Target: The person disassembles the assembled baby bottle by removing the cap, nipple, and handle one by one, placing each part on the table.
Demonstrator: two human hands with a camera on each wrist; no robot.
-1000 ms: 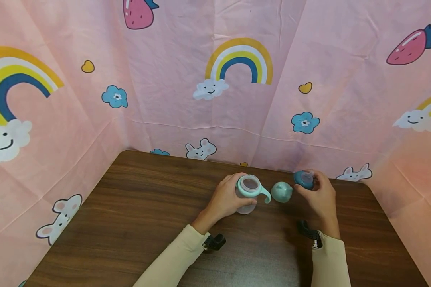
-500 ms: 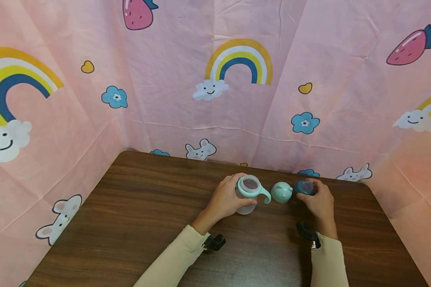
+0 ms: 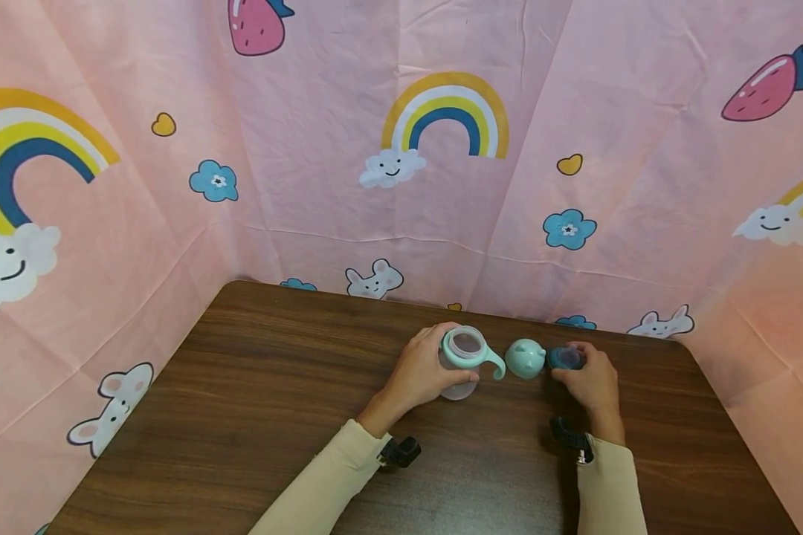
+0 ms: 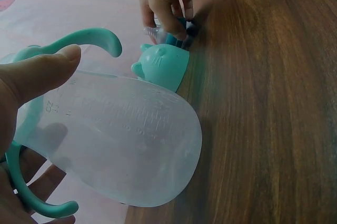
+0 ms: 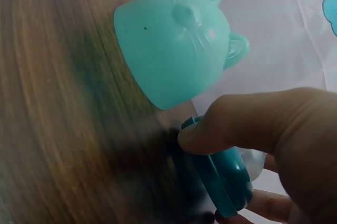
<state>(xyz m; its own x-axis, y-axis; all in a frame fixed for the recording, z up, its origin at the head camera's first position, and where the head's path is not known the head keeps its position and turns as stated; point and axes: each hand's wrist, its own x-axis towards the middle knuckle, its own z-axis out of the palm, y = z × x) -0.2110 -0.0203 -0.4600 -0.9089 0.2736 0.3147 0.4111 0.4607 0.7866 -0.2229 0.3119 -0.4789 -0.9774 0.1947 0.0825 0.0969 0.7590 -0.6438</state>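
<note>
My left hand (image 3: 423, 369) grips a clear baby bottle (image 4: 121, 134) around its upper part, where a mint ring with two curved handles (image 4: 95, 39) sits. The bottle's mouth is uncovered and faces up in the head view. Right of it, a mint cap with small animal ears (image 3: 525, 359) stands on the table. My right hand (image 3: 590, 379) pinches a dark teal collar with a clear nipple (image 5: 226, 176) by its edge, close over the table beside the cap. In the left wrist view the right fingers partly cover this collar.
The brown wooden table (image 3: 274, 416) ends at the back against a pink printed cloth (image 3: 321, 148), which also hangs at both sides. Black wrist bands (image 3: 401, 450) show on both wrists.
My right hand has come down and slightly toward me with the teal nipple collar, bringing it low beside the mint cap. The left hand and the bottle have stayed in place.
</note>
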